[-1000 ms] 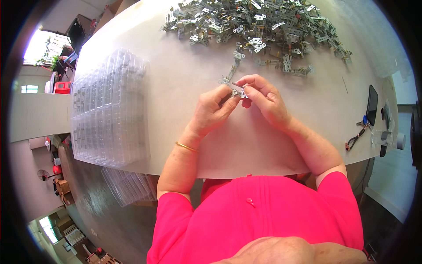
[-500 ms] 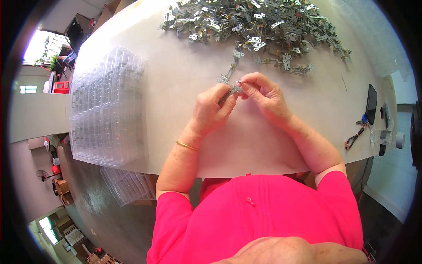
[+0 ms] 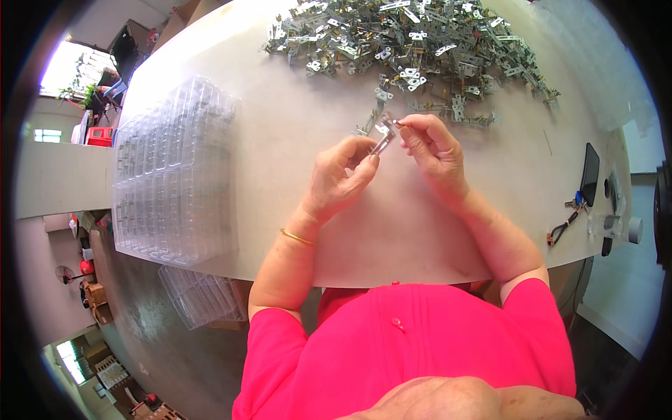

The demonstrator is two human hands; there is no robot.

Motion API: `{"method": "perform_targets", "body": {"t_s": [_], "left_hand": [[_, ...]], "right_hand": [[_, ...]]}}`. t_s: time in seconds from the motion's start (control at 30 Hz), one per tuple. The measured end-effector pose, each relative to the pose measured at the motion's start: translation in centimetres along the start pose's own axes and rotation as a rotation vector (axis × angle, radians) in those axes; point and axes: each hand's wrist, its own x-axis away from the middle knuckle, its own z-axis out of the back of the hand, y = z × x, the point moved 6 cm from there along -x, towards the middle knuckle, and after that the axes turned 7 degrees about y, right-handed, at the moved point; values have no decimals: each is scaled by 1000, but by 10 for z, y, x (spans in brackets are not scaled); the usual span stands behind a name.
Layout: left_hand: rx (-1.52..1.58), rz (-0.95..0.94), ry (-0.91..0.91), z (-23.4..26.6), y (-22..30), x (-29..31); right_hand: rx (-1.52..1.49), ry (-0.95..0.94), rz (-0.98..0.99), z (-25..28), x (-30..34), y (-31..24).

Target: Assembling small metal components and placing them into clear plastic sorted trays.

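Observation:
A small silvery metal bracket point(image 3: 381, 143) is pinched between the thumb and fingers of my left hand point(image 3: 339, 176), tilted up and to the right. My right hand point(image 3: 435, 155) is closed at the bracket's far end, thumb and forefinger pressed together on its tip or on a tiny part there; which one is too small to tell. Just beyond the hands, another metal bracket point(image 3: 368, 124) lies on the table, partly hidden. A large heap of similar metal brackets point(image 3: 420, 52) with brass-coloured bits spreads over the far side.
Stacked clear plastic trays point(image 3: 175, 175) stand at the left of the table point(image 3: 280, 126). More clear trays point(image 3: 203, 297) are below its edge. At the right are a black phone point(image 3: 591, 173), keys on a dark strap point(image 3: 563, 225) and a clear bottle point(image 3: 609, 225).
The bracket has turned and now sticks out farther from my left fingers. My right hand has shifted slightly right, staying at its end.

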Motion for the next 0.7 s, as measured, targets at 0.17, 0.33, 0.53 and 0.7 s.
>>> {"method": "perform_targets", "body": {"t_s": [0.17, 0.33, 0.53, 0.7], "left_hand": [[-81, -89, 253, 8, 3, 0], [-165, -196, 306, 4, 11, 0], [-349, -376, 327, 3, 13, 0], [-419, -456, 366, 3, 18, 1]], "right_hand": [[348, -58, 144, -8, 6, -18], [404, -82, 180, -11, 9, -16], [467, -123, 271, -15, 7, -25], [464, -166, 391, -20, 11, -26]]}}
